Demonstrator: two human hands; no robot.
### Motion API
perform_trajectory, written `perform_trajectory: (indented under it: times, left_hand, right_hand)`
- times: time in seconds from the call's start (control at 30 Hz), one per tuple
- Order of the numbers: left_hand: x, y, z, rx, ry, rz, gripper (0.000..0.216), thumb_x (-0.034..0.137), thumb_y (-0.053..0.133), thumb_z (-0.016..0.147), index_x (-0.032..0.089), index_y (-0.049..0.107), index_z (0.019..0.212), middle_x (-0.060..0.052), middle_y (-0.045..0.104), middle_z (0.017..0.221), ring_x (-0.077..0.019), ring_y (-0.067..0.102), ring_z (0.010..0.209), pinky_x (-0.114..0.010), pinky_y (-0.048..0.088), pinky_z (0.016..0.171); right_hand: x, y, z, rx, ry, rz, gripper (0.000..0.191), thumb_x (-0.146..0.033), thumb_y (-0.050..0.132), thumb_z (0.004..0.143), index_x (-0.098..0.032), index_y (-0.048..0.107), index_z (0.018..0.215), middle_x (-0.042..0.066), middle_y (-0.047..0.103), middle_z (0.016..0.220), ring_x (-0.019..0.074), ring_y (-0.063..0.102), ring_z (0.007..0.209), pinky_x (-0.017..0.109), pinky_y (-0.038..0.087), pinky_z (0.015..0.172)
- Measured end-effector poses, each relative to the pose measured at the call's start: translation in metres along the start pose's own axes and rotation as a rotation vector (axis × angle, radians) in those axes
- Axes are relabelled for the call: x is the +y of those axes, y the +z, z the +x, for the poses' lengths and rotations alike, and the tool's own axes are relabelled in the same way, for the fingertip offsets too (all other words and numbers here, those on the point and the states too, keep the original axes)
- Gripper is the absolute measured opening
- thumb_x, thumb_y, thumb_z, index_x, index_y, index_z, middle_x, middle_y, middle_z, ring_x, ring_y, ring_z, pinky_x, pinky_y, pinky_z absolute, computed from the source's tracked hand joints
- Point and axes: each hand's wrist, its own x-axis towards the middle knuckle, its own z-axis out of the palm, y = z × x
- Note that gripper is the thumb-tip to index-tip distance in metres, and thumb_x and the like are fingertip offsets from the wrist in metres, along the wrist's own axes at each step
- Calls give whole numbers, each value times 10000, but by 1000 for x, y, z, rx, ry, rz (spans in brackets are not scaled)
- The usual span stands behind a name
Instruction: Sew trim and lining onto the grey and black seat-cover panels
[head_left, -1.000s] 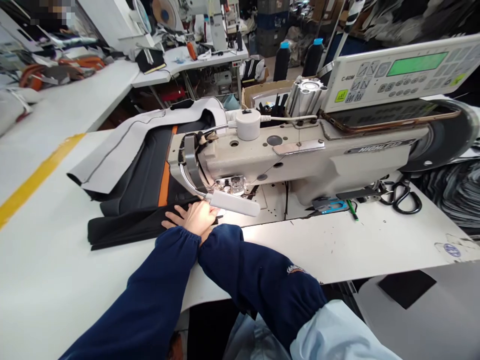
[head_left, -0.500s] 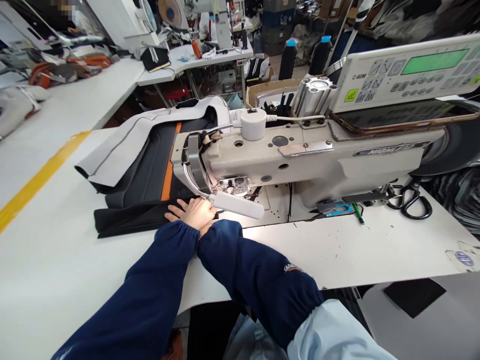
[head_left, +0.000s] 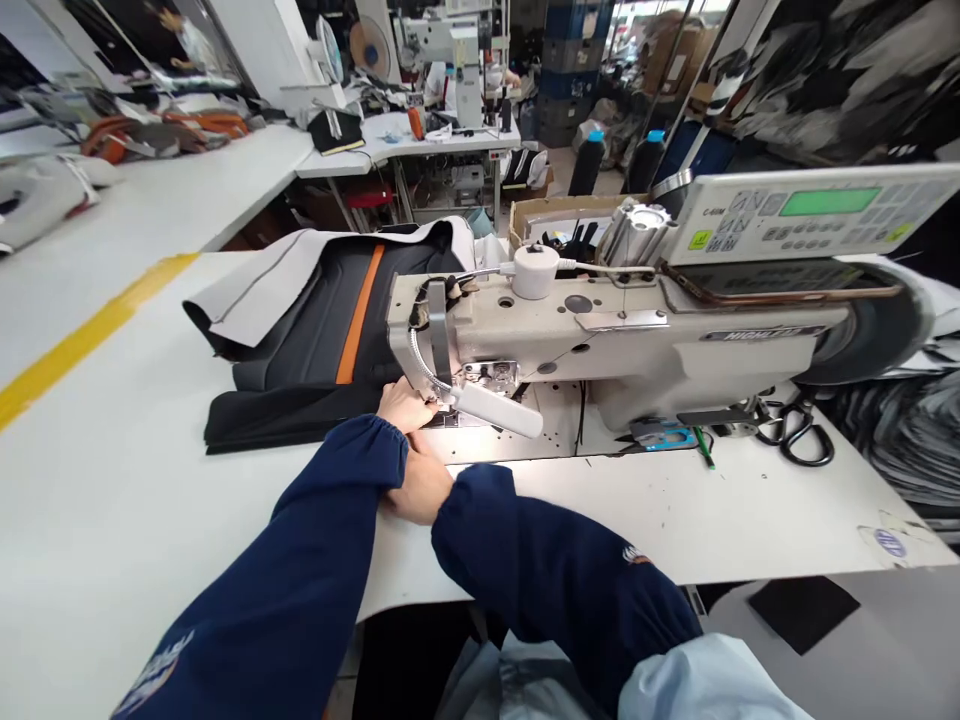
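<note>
A black cover piece [head_left: 300,418] with an orange stripe [head_left: 360,315] and a grey-white backing [head_left: 270,280] lies left of the sewing machine [head_left: 637,340], its front edge folded over. At the needle end of the machine, my left hand [head_left: 403,405] is closed on the right end of the black piece, fingertips close to the presser foot. My right hand [head_left: 422,487] is just in front, below the left wrist; its fingers are hidden behind the left sleeve. A white lamp bar [head_left: 499,410] hangs beside the needle area.
A control panel [head_left: 817,210] and a phone [head_left: 780,285] sit over the machine. Scissors [head_left: 806,435], a blue-handled tool [head_left: 664,436] and a green pen [head_left: 703,447] lie on the right of the white table [head_left: 600,510]. Behind stand a cardboard box [head_left: 540,212] and thread cones [head_left: 587,165].
My left hand has gone from fingers spread flat on the black piece to curled beside the needle. My right hand has come into sight nearer the table's front edge. The camera view has shifted.
</note>
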Motion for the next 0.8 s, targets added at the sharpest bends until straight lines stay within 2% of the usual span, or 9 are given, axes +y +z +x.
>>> perform_trajectory:
  times: [0.07,0.17,0.27,0.4,0.5,0.57,0.67,0.73,0.8]
  left_hand:
    - [2,-5,-5,9,24,-15,337,319,468,829,214,617,1113,-91,603,1165,-268,510,1113,-383,405,937]
    - [-12,-9,-25,59,124,-8,395,344,527,807,201,585,1170,-103,587,1189,-260,520,1093,-381,396,947]
    - [-61,-7,-57,161,252,115,532,377,583,774,217,512,1276,-126,493,1324,-283,447,1191,-444,300,1036]
    - [-148,-10,-93,199,158,287,505,226,474,804,192,493,1307,-151,444,1377,-304,403,1244,-505,219,1073]
    - [-186,-21,-96,204,141,365,579,75,393,761,182,473,1325,-149,466,1358,-282,398,1258,-495,173,1097]
    - [-193,-29,-86,189,66,341,588,33,354,761,160,464,1324,-156,526,1286,-251,440,1222,-457,202,1095]
    - [-193,-32,-76,116,-93,234,479,51,396,763,121,531,1218,-156,618,1108,-251,554,1064,-407,378,969]
    - [-195,-26,-88,66,-138,183,359,102,456,768,134,579,1103,-135,647,1019,-263,600,963,-386,453,838]
    - [-199,-11,-117,12,-159,161,271,131,479,783,143,599,1026,-117,661,965,-268,622,909,-386,474,776]
  right_hand:
    - [2,-3,-22,-45,-79,-156,233,-141,564,811,-71,653,1014,176,570,1225,329,356,1279,544,211,1080]
    - [10,-7,-42,14,-90,-252,281,-216,479,878,-93,632,1079,168,572,1237,305,417,1245,544,271,1066]
    - [19,-11,-51,137,-72,-196,298,-222,402,908,-148,614,1103,115,609,1196,252,501,1176,494,342,1047]
    - [22,-11,-52,193,-92,-144,301,-190,372,907,-187,608,1095,94,621,1171,238,539,1135,479,400,1017]
    - [21,-4,-54,203,-121,-202,316,-160,357,900,-182,593,1108,113,595,1207,253,531,1147,501,427,1000]
    - [21,0,-56,224,-147,-271,329,-143,349,898,-185,574,1134,124,554,1262,257,503,1189,502,436,998]
    - [22,-2,-47,251,-201,-398,373,-110,328,894,-177,533,1199,136,430,1388,269,375,1308,520,411,1015]
    - [19,-5,-26,235,-193,-473,400,-100,324,892,-162,513,1239,144,335,1450,303,272,1360,559,367,1027]
    - [11,-1,3,206,-93,-528,401,-141,356,903,-148,493,1279,164,275,1476,358,222,1367,606,321,1022]
